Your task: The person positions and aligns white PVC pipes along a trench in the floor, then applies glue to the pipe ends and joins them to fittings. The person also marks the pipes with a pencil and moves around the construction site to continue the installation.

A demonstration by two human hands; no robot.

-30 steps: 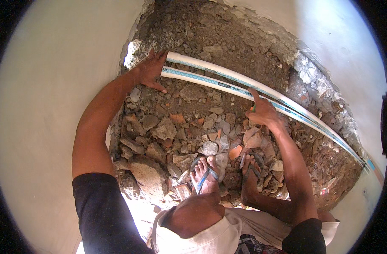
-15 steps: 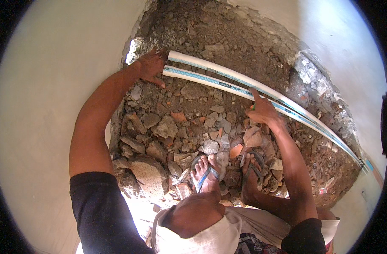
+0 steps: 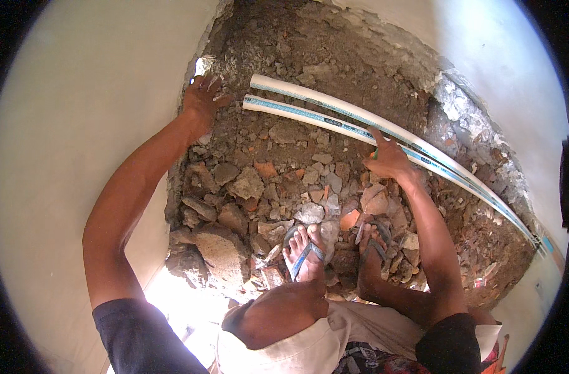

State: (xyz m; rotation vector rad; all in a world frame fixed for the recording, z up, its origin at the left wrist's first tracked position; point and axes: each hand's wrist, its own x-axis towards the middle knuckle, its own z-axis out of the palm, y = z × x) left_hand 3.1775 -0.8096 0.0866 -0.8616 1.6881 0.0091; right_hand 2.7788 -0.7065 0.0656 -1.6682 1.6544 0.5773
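White pipes (image 3: 384, 128) lie side by side across the rubble (image 3: 265, 187), running from 11 o'clock down to 4 o'clock

We rest our right hand (image 3: 389, 159) on the nearer pipe, fingers laid flat and gripping nothing; our left hand (image 3: 201, 100), fingers spread and empty, presses the pit's edge at 10 o'clock, just beside the pipe ends, and our sandalled feet (image 3: 306, 252) stand at 6 o'clock
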